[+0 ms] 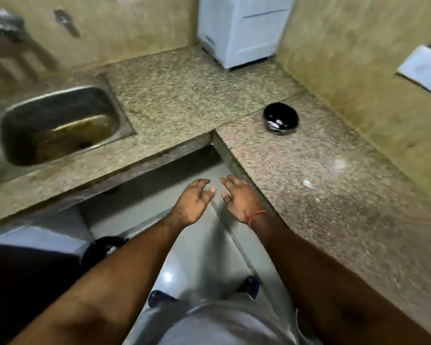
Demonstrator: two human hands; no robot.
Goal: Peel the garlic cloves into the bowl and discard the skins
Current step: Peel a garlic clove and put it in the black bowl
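Bowl: I saw black bowl [281,118] on granite counter [334,195], near back edge of right-hand run, w/ a few pale garlic cloves [276,123] inside; count unclear, blurred.
Sink: steel sink [60,123] set in left run; contents hard to read.
L hand [192,204]: open, fingers loose, held nothing, over inner corner gap.
R hand [239,197]: open, held nothing, at counter's front edge.
Scrap: pale bit [308,184] on counter nr front edge; couldn't tell if skin.
Cut off: white appliance [241,28] at back corner.
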